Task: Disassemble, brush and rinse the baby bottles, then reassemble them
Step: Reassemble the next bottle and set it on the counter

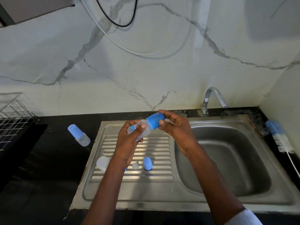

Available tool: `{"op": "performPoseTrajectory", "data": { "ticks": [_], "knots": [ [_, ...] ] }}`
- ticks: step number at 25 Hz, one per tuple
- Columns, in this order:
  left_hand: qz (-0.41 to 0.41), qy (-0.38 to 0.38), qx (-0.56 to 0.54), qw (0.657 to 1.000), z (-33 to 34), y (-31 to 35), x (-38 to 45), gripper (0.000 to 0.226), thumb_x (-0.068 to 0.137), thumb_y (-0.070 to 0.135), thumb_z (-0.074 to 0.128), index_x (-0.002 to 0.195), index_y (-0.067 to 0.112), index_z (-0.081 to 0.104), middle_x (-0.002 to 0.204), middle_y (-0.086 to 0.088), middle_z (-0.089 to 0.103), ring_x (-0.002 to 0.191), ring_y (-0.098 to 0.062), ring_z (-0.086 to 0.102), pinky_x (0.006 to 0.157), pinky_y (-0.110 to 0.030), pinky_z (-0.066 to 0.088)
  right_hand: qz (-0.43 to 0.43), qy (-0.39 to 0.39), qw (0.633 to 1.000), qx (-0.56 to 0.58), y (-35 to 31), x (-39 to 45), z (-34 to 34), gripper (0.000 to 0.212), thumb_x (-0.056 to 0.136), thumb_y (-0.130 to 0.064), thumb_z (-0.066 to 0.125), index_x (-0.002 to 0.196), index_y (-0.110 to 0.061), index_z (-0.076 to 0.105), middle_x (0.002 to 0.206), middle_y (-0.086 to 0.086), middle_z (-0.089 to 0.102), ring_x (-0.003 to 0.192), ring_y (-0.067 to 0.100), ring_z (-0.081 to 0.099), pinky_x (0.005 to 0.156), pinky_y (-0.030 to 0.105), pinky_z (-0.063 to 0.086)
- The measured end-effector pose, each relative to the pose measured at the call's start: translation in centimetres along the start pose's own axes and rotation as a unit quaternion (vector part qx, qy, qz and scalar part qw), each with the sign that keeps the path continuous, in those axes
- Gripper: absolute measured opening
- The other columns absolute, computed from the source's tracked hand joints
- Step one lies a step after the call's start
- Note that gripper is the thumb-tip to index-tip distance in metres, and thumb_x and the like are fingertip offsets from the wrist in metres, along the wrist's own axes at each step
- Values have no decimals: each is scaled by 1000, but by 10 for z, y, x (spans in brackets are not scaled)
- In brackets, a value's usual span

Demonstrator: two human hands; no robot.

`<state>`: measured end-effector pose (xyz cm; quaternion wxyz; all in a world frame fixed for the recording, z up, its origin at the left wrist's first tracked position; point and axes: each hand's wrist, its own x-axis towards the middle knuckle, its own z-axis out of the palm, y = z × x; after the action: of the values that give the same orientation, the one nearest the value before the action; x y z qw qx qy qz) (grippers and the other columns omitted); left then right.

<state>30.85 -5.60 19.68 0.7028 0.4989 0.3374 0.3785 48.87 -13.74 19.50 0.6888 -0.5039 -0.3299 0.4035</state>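
A bottle point(142, 129) is held above the draining board point(138, 158) between the left hand point(129, 138) and the right hand point(173, 127). On the board below lie a cap point(148, 163), a teat point(135, 165) and — at its left edge — a bottle body point(103, 163). Another bottle point(78, 134) stands left of the board on the counter point(40, 176). The basin point(227, 159) lies to the right, the tap point(212, 101) behind it, a brush point(279, 137) further right — a wire rack point(11, 120) far left.
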Motion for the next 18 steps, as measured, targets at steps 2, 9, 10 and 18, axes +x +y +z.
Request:
{"op": "performPoseTrajectory", "data": {
  "ticks": [2,9,10,18],
  "knots": [
    [5,-1,7,1000,1,0,0,41,82,28,78,115,10,62,101,-6,67,85,-17,61,65,-30,48,3,0,1000,-10,-1,-1,-3,39,91,2,73,128,-9,70,122,5,74,112,24,72,93,38,60],
    [5,-2,-13,1000,6,-6,-2,30,84,25,76,106,13,60,99,-8,64,85,-17,59,65,-30,47,22,35,999,-21,4,-1,-2,37,88,5,75,121,-11,72,111,1,77,101,20,76,84,34,63],
    [2,-5,-13,1000,5,-5,-2,30,84,25,76,105,12,59,98,-8,63,84,-17,59,65,-29,47,20,35,999,-33,3,1,-1,37,87,5,75,120,-11,73,111,1,77,100,20,76,84,33,63],
    [-29,-10,-25,999,-20,7,8,33,85,27,77,108,11,58,100,-6,63,83,-18,58,66,-31,45,42,8,999,-2,15,1,17,38,86,-4,80,121,-19,74,118,1,76,107,24,74,86,35,62]
  ]
}}
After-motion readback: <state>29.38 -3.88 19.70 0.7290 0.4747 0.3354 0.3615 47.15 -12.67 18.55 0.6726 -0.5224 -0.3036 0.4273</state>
